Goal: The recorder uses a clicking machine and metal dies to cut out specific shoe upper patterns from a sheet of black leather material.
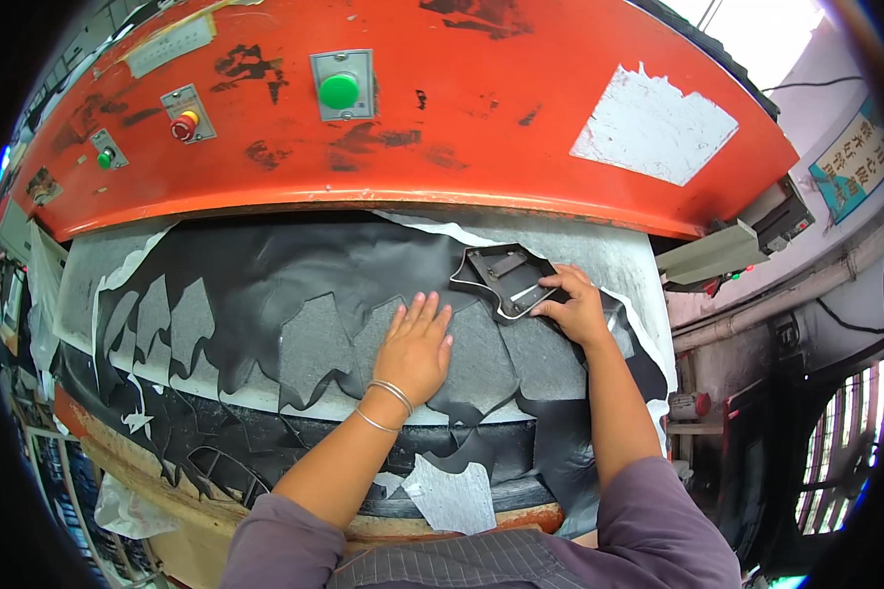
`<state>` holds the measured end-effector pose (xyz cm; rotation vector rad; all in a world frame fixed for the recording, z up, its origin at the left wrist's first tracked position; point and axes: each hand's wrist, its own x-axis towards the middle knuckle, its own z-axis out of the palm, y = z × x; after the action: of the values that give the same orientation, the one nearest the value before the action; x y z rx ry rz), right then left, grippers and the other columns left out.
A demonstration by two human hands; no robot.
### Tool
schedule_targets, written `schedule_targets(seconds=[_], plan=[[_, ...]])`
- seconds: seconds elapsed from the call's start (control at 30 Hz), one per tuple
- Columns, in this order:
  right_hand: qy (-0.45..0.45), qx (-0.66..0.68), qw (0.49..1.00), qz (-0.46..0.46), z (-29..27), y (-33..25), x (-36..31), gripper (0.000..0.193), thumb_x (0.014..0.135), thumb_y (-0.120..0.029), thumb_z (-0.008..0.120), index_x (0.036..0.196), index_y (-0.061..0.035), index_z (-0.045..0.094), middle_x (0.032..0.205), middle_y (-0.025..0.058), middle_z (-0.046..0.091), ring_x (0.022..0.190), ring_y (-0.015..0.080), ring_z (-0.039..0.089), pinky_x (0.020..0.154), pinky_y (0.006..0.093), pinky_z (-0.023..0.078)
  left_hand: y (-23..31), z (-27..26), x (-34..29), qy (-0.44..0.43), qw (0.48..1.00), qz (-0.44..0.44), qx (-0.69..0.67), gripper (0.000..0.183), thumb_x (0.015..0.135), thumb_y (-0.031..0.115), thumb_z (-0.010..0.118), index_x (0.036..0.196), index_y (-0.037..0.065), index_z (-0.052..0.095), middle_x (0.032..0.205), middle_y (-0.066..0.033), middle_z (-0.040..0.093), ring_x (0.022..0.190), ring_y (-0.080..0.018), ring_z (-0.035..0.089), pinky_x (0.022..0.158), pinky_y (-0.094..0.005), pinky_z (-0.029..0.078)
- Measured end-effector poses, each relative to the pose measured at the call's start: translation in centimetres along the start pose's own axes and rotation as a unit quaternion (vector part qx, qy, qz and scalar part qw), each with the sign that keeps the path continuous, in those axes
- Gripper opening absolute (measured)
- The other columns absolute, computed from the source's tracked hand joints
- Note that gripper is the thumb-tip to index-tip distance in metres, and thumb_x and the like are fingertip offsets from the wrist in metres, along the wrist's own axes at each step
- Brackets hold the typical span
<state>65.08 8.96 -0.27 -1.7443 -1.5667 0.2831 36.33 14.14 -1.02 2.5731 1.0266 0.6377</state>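
Observation:
My left hand (417, 348) lies flat on a sheet of black leather-like material (295, 250), fingers stretched out and nothing held. Two thin bangles circle that wrist. Farther to the right, my right hand (575, 306) grips the right side of a dark metal cutting die (507, 263), thumb and fingers on its rim. The die is an open, pointed outline with crossbars inside, and it rests at the sheet's far right part. Grey shapes (316, 339) with jagged black remnants around them run along the near side of the sheet; whether they are loose pieces or openings I cannot tell.
Across the far side stands an orange machine beam (462, 162) with a large green button (339, 91), a red knob (184, 125) and a small green button (106, 157). A pale board (658, 324) lies under the sheet. Scraps hang near me, including a grey piece (452, 496).

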Motion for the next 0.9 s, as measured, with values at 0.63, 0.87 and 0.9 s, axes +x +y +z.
schedule_targets(seconds=[0.63, 0.87, 0.9], plan=[[-0.070, 0.029, 0.997, 0.008, 7.4, -5.9, 2.5, 0.082, 0.071, -0.010, 0.081, 0.141, -0.0034, 0.039, 0.133, 0.0193, 0.052, 0.121, 0.0282, 0.054, 0.102, 0.0355, 0.043, -10.2, -4.0, 1.3, -0.013, 0.998, -0.056, -0.026, 0.069, 0.086, 0.018, 0.058, 0.145, -0.002, 0.026, 0.141, -0.0174, 0.045, 0.133, -0.0299, 0.040, 0.113, -0.0440, 0.023], [-0.070, -0.088, 0.992, -0.061, 6.8, -5.1, 2.4, 0.073, 0.073, -0.032, 0.078, 0.136, -0.0106, 0.048, 0.127, 0.0133, 0.059, 0.117, 0.0263, 0.056, 0.110, 0.0428, 0.029, -10.7, -3.6, 0.9, 0.027, 0.997, -0.024, -0.075, 0.060, 0.085, 0.013, 0.054, 0.140, -0.003, 0.036, 0.128, -0.0165, 0.058, 0.132, -0.0291, 0.042, 0.114, -0.0464, 0.022], [-0.071, -0.085, 0.992, -0.060, 6.7, -5.0, 2.1, 0.073, 0.073, -0.032, 0.078, 0.136, -0.0106, 0.048, 0.127, 0.0133, 0.059, 0.117, 0.0263, 0.056, 0.110, 0.0428, 0.029, -10.6, -3.6, 0.8, 0.025, 0.997, -0.025, -0.073, 0.060, 0.085, 0.013, 0.054, 0.140, -0.003, 0.036, 0.128, -0.0165, 0.058, 0.132, -0.0291, 0.042, 0.114, -0.0464, 0.022]])
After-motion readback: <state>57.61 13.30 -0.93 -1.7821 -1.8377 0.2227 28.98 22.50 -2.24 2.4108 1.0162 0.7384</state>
